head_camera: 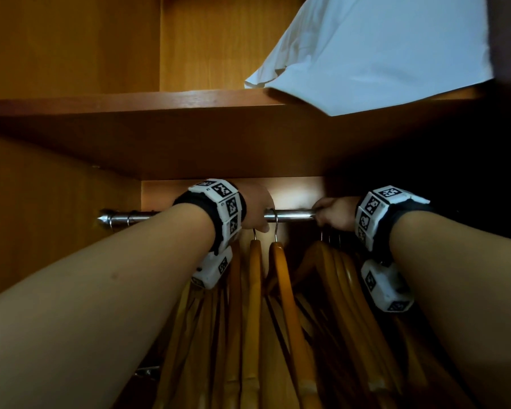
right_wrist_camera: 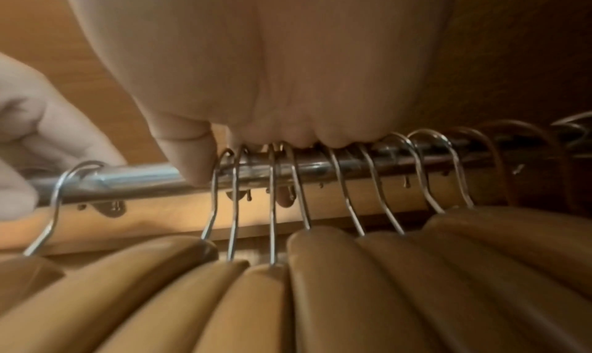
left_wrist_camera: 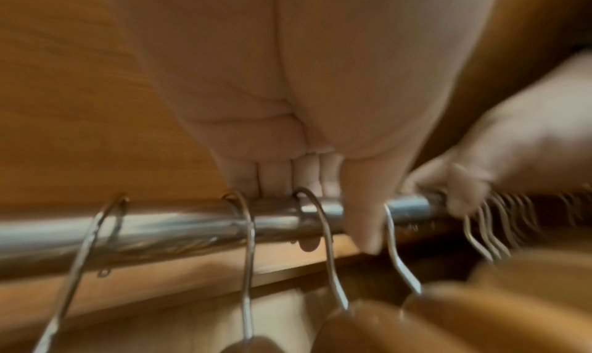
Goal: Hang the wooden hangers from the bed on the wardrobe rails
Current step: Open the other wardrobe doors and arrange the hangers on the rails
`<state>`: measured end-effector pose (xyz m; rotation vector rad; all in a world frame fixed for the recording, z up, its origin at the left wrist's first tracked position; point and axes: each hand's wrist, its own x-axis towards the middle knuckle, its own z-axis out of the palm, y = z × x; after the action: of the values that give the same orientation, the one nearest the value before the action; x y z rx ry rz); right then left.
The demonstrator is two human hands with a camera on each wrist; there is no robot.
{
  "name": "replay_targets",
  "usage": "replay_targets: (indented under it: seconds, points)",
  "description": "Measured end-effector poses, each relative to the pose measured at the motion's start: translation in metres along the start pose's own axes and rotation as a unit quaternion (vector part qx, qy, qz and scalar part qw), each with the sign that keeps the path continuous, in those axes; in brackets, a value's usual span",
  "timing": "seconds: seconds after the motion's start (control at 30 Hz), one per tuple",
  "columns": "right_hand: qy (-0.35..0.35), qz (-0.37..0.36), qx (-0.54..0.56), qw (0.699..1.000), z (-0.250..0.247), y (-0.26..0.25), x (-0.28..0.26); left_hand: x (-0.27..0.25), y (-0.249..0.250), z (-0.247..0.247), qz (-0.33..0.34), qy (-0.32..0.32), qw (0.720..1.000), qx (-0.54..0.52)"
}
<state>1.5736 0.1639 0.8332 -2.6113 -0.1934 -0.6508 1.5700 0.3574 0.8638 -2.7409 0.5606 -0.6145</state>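
hangers: wooden hangers hang by metal hooks on the wardrobe rail, packed side by side; 2 sit apart between the hands, a tight bunch under the right hand
rail: chrome, horizontal, under the shelf
left hand: fingers curled over the rail among the hooks, thumb down its front
right hand: fingers curled over the rail and the bunched hooks
wardrobe: hangers inside; white cloth on the shelf, overhanging its edge
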Motion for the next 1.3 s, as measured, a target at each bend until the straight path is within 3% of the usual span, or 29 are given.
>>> replay_targets:
  seconds: [0.13,0.33,0.5,0.83,0.97,1.13,1.3]
  points:
    - [-0.016,0.02,0.039,0.999,0.003,-0.001,0.003,-0.006,-0.016,-0.004,-0.012,-0.015,0.988,-0.15]
    - [-0.023,0.057,-0.023,0.998,0.002,0.002,0.001,-0.02,-0.054,-0.001,-0.056,-0.012,0.973,-0.222]
    - [-0.035,0.051,-0.027,0.998,0.001,-0.002,0.004,-0.043,-0.078,-0.004,-0.109,0.042,0.976,-0.183]
    - [-0.015,0.033,-0.034,0.999,-0.006,-0.017,0.003,-0.073,-0.108,0.012,-0.178,0.017,0.975,-0.132]
    - [0.037,-0.018,-0.055,0.998,-0.01,-0.04,-0.004,-0.075,-0.099,0.01,-0.171,0.013,0.98,-0.101]
    - [-0.027,-0.123,0.0,0.992,0.005,-0.049,-0.005,-0.075,-0.097,0.011,-0.158,0.007,0.984,-0.082]
    - [0.001,-0.15,-0.064,0.987,0.016,-0.046,-0.003,-0.073,-0.096,0.012,-0.165,0.009,0.983,-0.081]
